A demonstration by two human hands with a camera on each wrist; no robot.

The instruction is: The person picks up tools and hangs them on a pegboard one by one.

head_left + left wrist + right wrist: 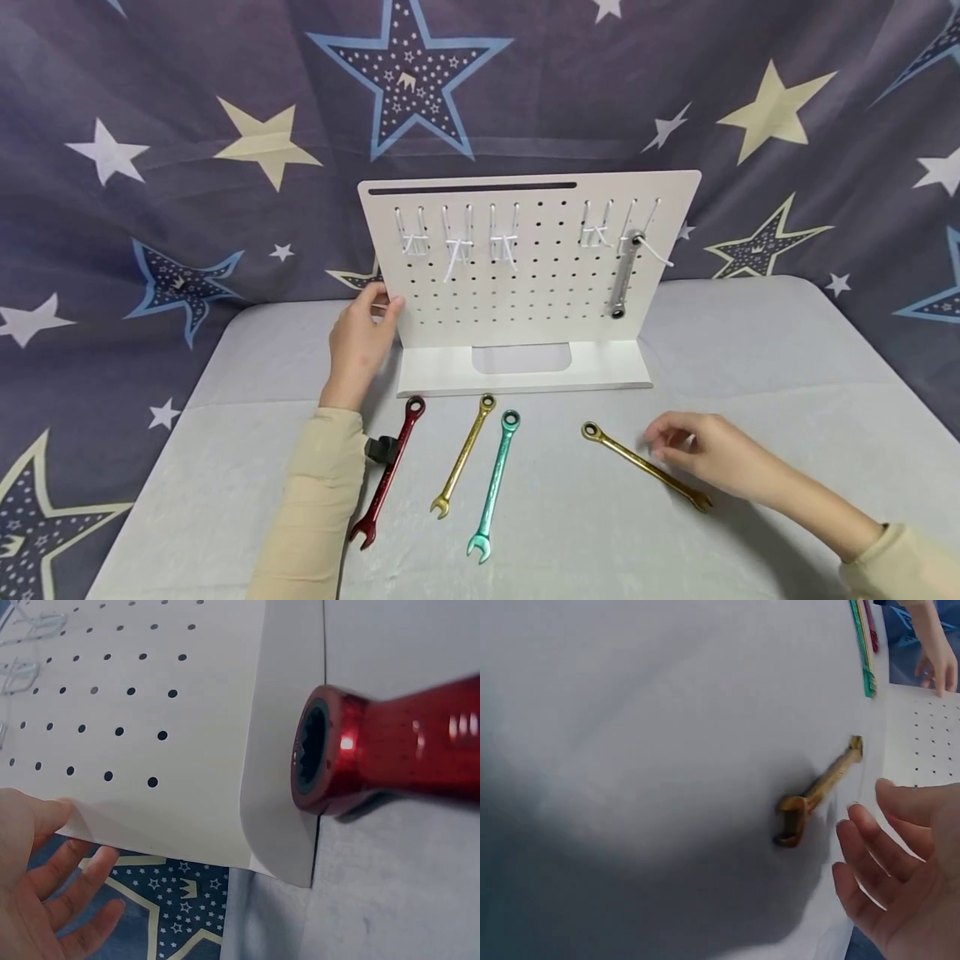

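Note:
My left hand (362, 340) holds the left edge of the white pegboard (480, 304), the thumb on its front face and fingers behind the edge. In the left wrist view, the pegboard (210, 735) fills the upper left. My right hand (708, 450) hovers above the table with nothing in it, fingers loosely bent. Just beside it lies a dark gold ratchet wrench (645, 464), apart from the fingers; the right wrist view has the wrench's open end (791, 821) nearest. A silver wrench (626, 275) hangs from the rightmost hook on the board.
Left of centre lie a red wrench (390, 475), a lighter gold wrench (463, 458) and a green wrench (495, 483). Several white wire hooks (459, 237) with ties are fixed along the board's upper part. A starry cloth (300, 75) hangs behind the grey-covered table (787, 375).

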